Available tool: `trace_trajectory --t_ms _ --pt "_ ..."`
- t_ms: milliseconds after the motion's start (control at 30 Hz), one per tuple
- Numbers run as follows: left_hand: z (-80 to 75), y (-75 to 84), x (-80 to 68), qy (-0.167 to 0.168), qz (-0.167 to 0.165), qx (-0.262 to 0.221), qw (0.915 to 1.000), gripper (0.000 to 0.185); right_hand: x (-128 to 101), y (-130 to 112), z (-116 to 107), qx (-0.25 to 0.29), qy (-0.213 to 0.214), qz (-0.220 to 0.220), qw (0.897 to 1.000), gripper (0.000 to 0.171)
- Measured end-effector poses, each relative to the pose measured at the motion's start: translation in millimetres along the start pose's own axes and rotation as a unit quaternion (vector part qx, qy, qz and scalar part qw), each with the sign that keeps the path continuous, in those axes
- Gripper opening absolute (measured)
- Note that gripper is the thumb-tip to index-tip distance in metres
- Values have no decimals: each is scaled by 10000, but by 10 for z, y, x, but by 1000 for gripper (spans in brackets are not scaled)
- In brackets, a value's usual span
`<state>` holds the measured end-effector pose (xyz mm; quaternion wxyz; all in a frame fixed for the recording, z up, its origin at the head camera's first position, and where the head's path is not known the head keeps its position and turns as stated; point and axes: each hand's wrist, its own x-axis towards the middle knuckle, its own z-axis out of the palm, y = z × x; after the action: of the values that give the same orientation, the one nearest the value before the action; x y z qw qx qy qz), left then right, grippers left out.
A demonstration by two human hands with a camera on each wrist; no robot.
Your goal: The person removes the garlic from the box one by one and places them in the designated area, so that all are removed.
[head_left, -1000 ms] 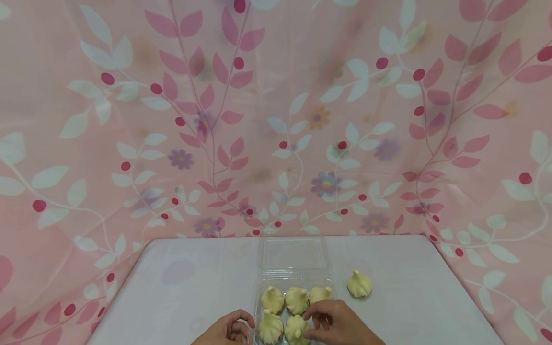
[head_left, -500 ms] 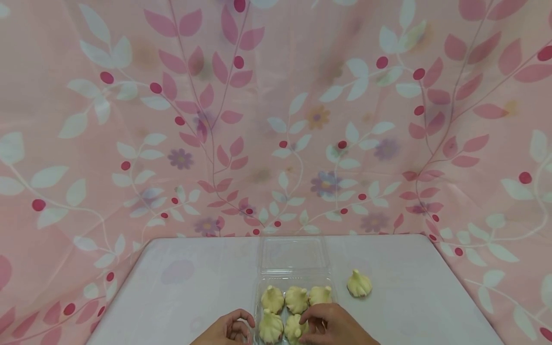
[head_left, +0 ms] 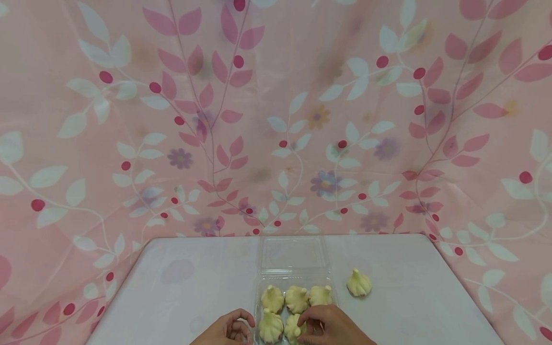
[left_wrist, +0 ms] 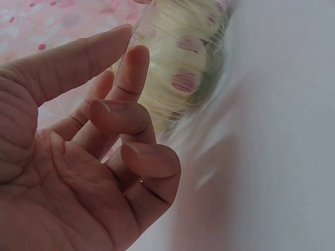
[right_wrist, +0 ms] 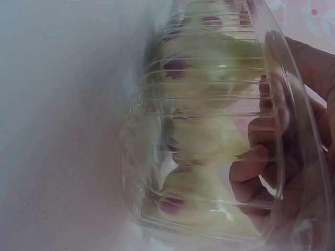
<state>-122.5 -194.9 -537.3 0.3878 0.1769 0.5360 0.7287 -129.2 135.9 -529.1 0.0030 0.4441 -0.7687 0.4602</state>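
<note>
A clear plastic clamshell box stands at the table's near edge, its lid laid open toward the back. Several cream garlic bulbs fill it, three in the back row. My right hand reaches into the box from the right and its fingers pinch the front middle bulb. In the right wrist view those fingertips show through the box wall against a bulb. My left hand holds the box's left wall between thumb and forefinger, other fingers curled.
One loose garlic bulb lies on the white table, right of the box. A pink leaf-patterned cloth hangs behind and round the table's sides.
My right hand has slid a little left and lower, closing its fingers further over the front middle bulb. The left hand and the box stay where they were.
</note>
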Motion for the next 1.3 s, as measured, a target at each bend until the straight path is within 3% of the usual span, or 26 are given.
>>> trace_trajectory --t_ms 567,900,1100,1300 --pt "-7 -36 6 -117 158 -129 9997 31 70 -123 -22 -241 14 -86 9997 16" --pt "7 -19 7 -132 169 -148 9997 30 42 -52 -4 -167 112 25 9998 12" --pt "32 23 1 -66 55 -96 9999 31 37 -20 10 -139 295 -70 9994 13" --pt "42 43 -9 37 -49 35 10000 32 16 -11 4 17 443 210 9988 13"
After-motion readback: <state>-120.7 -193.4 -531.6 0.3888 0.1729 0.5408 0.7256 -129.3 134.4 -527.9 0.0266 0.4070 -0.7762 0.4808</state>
